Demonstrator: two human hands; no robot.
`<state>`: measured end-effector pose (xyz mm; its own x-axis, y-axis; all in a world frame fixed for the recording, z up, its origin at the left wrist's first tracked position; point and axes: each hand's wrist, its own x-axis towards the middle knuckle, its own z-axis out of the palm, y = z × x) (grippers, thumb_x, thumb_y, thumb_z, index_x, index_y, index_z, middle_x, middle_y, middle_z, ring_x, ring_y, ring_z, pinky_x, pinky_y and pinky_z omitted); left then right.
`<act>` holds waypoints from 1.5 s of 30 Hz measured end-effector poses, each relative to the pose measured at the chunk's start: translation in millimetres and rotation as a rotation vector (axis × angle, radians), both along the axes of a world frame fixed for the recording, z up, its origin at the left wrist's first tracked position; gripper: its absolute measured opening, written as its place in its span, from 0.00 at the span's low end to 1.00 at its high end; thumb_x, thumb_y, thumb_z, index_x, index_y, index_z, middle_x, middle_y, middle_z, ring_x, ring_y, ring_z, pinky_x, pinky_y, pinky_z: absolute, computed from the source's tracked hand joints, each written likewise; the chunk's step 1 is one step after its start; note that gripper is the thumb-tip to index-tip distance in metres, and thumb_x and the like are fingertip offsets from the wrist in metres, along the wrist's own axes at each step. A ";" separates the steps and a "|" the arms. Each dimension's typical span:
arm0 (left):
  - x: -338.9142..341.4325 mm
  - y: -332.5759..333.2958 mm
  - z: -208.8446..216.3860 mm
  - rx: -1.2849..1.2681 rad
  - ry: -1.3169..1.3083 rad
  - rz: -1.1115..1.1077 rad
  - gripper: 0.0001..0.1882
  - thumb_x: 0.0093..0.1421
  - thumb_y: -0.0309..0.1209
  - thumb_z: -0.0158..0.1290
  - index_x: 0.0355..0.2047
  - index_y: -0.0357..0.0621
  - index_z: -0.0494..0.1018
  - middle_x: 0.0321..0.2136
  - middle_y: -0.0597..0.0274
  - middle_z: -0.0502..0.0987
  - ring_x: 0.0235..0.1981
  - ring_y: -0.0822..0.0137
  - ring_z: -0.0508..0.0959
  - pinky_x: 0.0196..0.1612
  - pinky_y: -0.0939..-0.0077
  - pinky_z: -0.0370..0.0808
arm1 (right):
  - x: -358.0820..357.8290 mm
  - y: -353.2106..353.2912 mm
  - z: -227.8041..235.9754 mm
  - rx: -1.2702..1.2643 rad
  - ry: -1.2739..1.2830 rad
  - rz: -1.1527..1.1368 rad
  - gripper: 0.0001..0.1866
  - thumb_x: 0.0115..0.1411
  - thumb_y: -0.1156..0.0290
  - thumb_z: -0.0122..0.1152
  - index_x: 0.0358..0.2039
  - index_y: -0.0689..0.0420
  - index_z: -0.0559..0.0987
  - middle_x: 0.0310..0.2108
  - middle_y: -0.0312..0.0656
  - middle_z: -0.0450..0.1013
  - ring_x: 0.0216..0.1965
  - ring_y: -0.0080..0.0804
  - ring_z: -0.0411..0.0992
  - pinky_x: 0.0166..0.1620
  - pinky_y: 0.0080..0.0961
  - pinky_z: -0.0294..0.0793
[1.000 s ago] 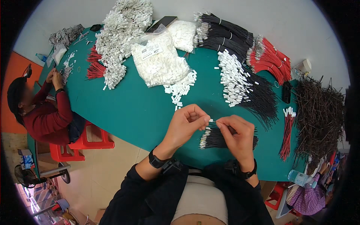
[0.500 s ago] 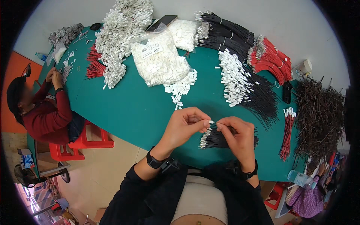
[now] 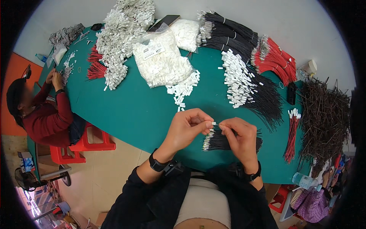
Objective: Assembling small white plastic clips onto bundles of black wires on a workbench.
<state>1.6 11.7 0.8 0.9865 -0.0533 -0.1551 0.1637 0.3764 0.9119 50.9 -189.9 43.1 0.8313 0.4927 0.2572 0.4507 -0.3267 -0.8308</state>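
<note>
Between thumb and finger, my left hand [image 3: 189, 126] pinches a small white plastic connector housing [image 3: 214, 123]. Close to it on the right, my right hand [image 3: 241, 134] is closed in a pinch on a thin black wire, whose tip points at the housing; whether the tip is inside it is too small to tell. Beneath both hands lies a bundle of black wires [image 3: 219, 142] with bare metal ends toward the left. Farther off, black wires with white housings [image 3: 238, 80] are heaped, and loose white housings [image 3: 184, 90] spill from a clear bag [image 3: 160, 61].
Red wires with white ends [image 3: 292, 133] lie right, beside a brown wire tangle [image 3: 324, 118]. Bundled black [image 3: 230, 34] and red wires [image 3: 276, 63] line the back. A large white-ended pile [image 3: 124, 34] stands far left. A co-worker in a red sleeve [image 3: 53, 118] sits left at the green table [image 3: 126, 110].
My right hand has shifted slightly left, nearer the white housing. The left hand keeps its pinch in almost the same place.
</note>
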 end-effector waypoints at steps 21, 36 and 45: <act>-1.0 -5.9 -4.5 -0.025 -0.012 0.015 0.05 0.67 0.23 0.60 0.41 0.34 0.79 0.33 0.59 0.84 0.32 0.73 0.82 0.38 0.79 0.80 | -1.5 -4.4 -2.1 -0.039 0.005 0.021 0.04 0.58 0.81 0.67 0.34 0.62 0.84 0.25 0.45 0.77 0.25 0.39 0.75 0.29 0.30 0.73; 6.6 68.8 -22.9 1.118 -0.118 0.323 0.12 0.57 0.24 0.66 0.41 0.38 0.80 0.33 0.58 0.81 0.32 0.65 0.81 0.37 0.70 0.78 | 59.8 -37.8 22.8 -0.461 -0.636 -0.286 0.15 0.54 0.78 0.70 0.43 0.61 0.82 0.42 0.50 0.79 0.46 0.50 0.75 0.52 0.42 0.72; 21.5 74.5 -48.6 1.324 -0.181 0.235 0.10 0.53 0.24 0.67 0.36 0.40 0.79 0.32 0.57 0.77 0.30 0.57 0.78 0.36 0.63 0.76 | 14.7 -19.3 -39.7 -0.544 -0.136 0.229 0.07 0.54 0.76 0.70 0.33 0.61 0.81 0.32 0.45 0.75 0.39 0.48 0.74 0.45 0.42 0.75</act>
